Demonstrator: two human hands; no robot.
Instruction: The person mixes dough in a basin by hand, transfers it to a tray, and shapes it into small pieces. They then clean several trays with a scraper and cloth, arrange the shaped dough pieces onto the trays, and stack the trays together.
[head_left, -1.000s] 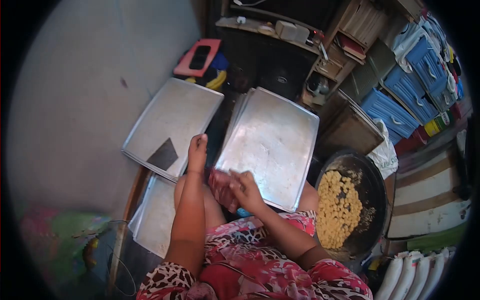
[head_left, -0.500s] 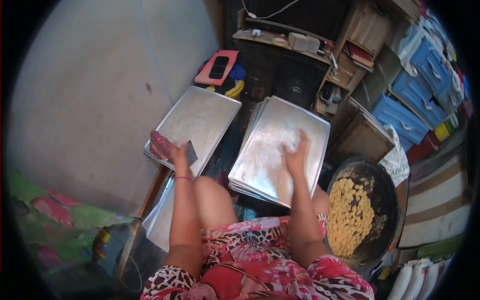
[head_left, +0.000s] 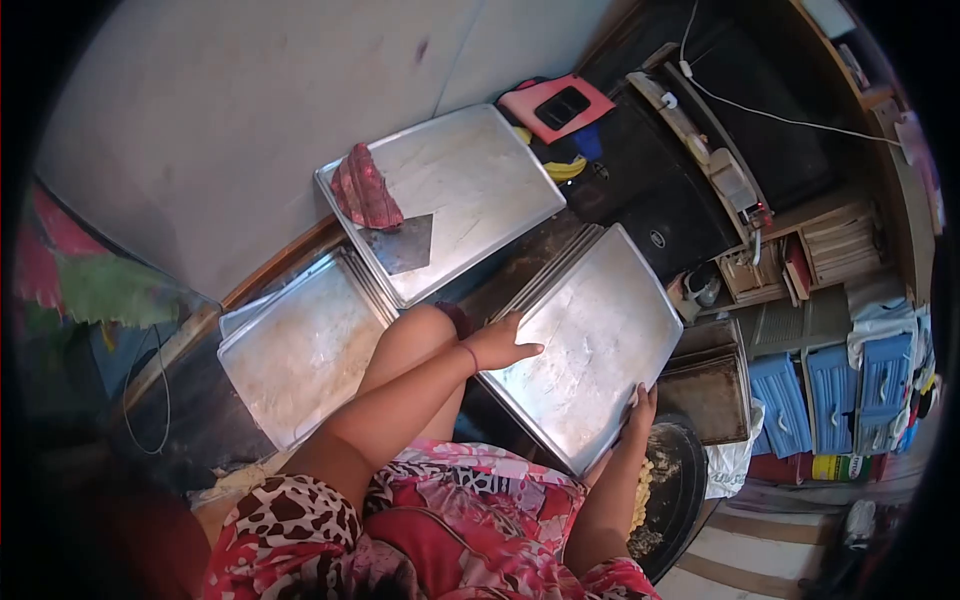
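A stack of metal trays (head_left: 590, 340) rests over the lap, its top tray bare and scratched. My left hand (head_left: 503, 343) grips the stack's left edge, thumb over the top tray. At the lower right edge, my right hand (head_left: 630, 425) holds the same stack, its fingers partly hidden. Farther left lies another tray (head_left: 470, 190), bearing a red cloth (head_left: 366, 190) and a dark flat square plate (head_left: 398, 244); neither hand touches them. Below it, more trays (head_left: 305, 345) stand beside the left knee.
A black basin (head_left: 690, 490) with yellow dough-like pieces is at the lower right. Dark-stained trays (head_left: 705, 385) lean behind it. Blue drawers (head_left: 830, 400) stand at the far right. A phone (head_left: 562, 107) lies on a pink item (head_left: 535, 108) at the back.
The view has turned to the right. My left hand has left the dark plate and cloth and taken the stack's left edge. My right hand has moved from the top surface to the lower right edge.
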